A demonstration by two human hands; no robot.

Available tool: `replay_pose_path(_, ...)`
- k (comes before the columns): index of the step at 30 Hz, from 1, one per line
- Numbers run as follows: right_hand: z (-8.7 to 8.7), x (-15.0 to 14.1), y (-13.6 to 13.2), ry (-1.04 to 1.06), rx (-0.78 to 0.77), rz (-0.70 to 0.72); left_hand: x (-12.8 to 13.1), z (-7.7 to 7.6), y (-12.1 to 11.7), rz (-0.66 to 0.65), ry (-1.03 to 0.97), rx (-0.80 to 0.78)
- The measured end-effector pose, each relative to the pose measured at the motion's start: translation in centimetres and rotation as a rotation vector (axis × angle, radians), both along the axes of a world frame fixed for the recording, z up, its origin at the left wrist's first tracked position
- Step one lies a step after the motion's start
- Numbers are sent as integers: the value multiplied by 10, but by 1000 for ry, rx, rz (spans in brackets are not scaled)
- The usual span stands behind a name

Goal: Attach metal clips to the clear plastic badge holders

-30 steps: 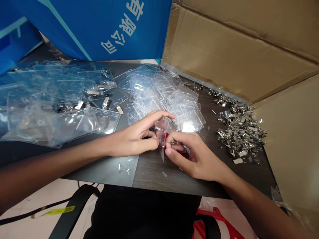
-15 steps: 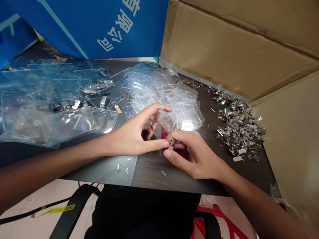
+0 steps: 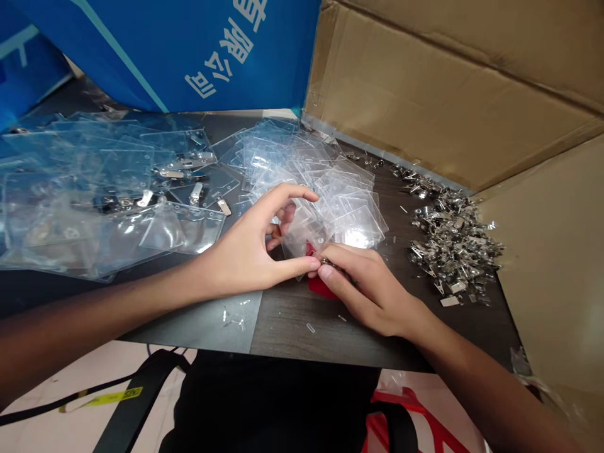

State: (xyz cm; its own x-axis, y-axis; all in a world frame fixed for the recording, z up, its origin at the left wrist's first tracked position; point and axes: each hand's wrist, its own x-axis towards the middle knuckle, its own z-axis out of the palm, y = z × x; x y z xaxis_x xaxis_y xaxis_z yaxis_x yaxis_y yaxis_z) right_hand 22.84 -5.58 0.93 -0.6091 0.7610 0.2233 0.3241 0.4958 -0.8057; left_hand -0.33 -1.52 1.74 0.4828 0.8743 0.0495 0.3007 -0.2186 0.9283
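The right hand (image 3: 365, 292) pinches a small metal badge clip (image 3: 325, 260) at the lower edge of a clear vinyl badge holder (image 3: 302, 234), while the left hand (image 3: 250, 251) curves beside it, thumb touching, grip unclear.

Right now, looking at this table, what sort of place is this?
Probably a small workroom for badge holders: a dark tabletop holds a pile of clear plastic badge sleeves and a heap of shiny metal clips, with brown cardboard sheets standing alongside.

I've got a dark surface (image 3: 302, 340) here, clear badge holders (image 3: 302, 167) piled left and centre, metal clips (image 3: 453, 245) heaped right!
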Motion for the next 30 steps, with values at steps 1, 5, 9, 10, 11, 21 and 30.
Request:
replay_pose_path(1, 0, 0, 0, -5, -3, -5, -1, 0, 0, 4, 3, 21)
replay_pose_path(5, -4, 0, 2, -23, 14, -28, -4, -2, 1, -2, 27, 79)
replay_pose_path(9, -8, -2, 3, -70, 48, -55, -5, -5, 0, 7, 80, 118)
replay_pose_path(10, -9, -2, 4, -75, 35, -62, -5, -6, 0, 19, 96, 138)
replay_pose_path(11, -9, -2, 4, -80, 6, -67, -6, -5, 1, 32, 115, 161)
replay_pose_path(21, -3, 69, 53, -613, 206, -705, -49, 44, 41, 313, 643, 528)
replay_pose_path(30, -24, 146, 80, -830, 186, -1020, -134, 49, 87, 525, 813, 266)
